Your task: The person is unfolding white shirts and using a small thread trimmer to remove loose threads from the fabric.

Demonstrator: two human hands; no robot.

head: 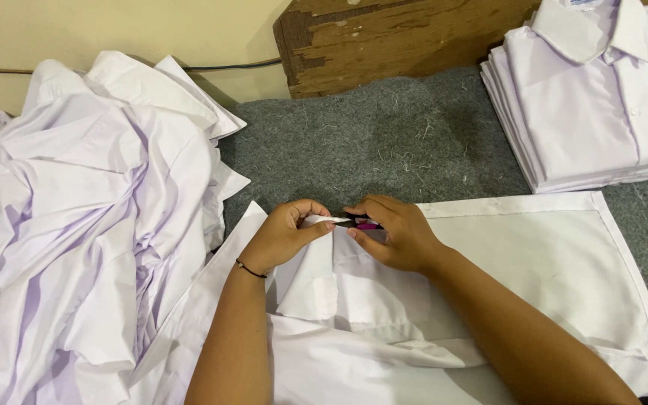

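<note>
**Two hands meet at a white shirt's edge on a grey felt table**

A white shirt (pixel 489 270) lies spread flat across the lower half of the view, from about 6 o'clock out to 4 o'clock. Both hands come together at its top edge, near the centre of the frame. The left hand (pixel 288 234) pinches a small fold of the shirt's fabric between thumb and fingers, closed on the cloth. A thin dark band circles its wrist. The right hand (pixel 393 234), just beside it at 3 o'clock, is closed around a small tool with a pink handle (pixel 363 223), whose tip touches the pinched fold. The tool's exact kind is too small to tell.

At 9 o'clock a loose heap of white shirts (pixel 76 225) covers the left side. At 1 o'clock sits a neat stack of folded shirts (pixel 594 112), collars up. The grey felt surface (pixel 384 142) shows between them, and a worn wooden board (pixel 391 41) leans at 12 o'clock against a cream wall.
</note>
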